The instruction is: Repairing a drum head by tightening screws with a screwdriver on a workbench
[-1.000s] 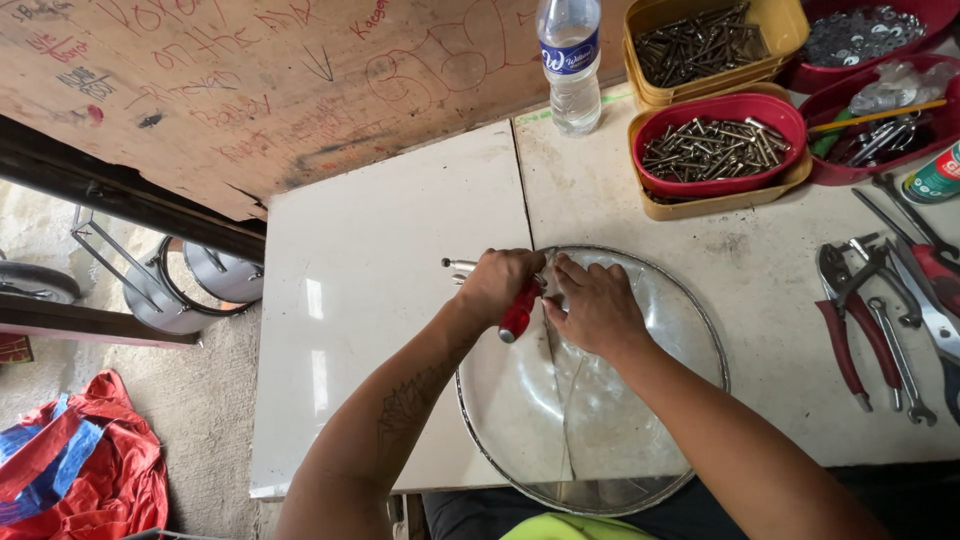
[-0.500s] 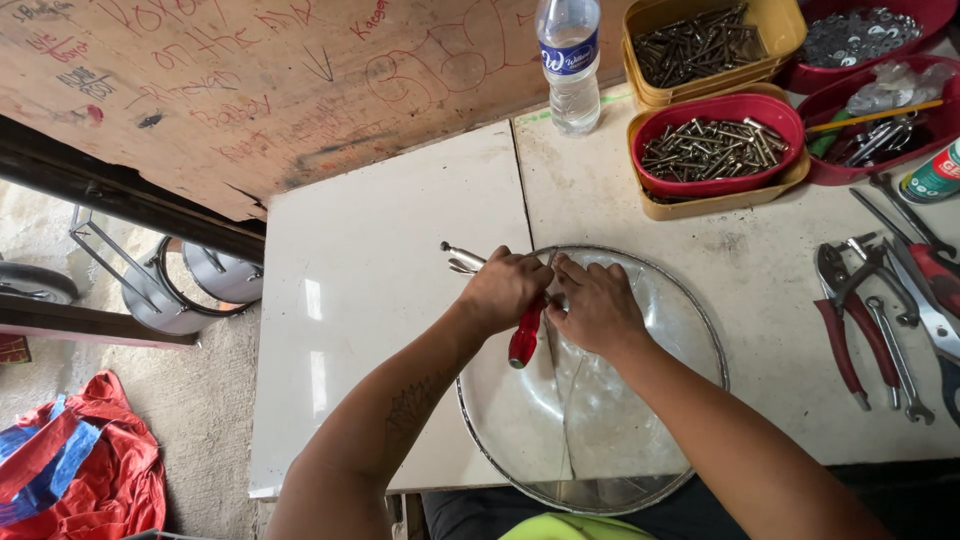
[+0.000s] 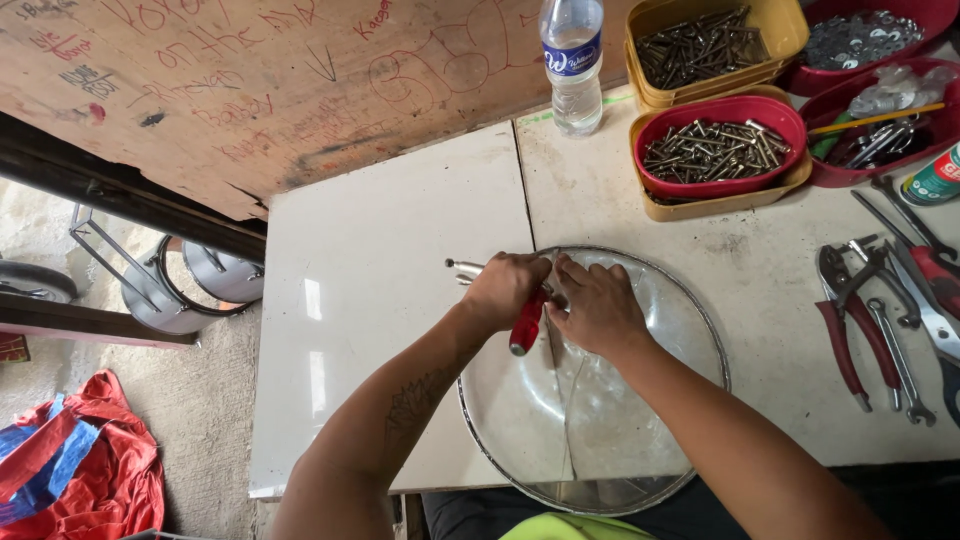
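Left hand (image 3: 505, 288) is clamping red-handled pliers (image 3: 524, 325); right hand (image 3: 597, 305), fingers together, is pressing the round, fragile-looking, slippery glass lid (image 3: 620, 430); metal rim is looking safest to grip.

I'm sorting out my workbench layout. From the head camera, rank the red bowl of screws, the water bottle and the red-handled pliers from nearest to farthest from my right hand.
1. Red bowl of screws: up and to the right of the right hand.
2. Red-handled pliers: far right on the table, about level with the hand; close to call against the bowl.
3. Water bottle: straight up, at the table's back edge.
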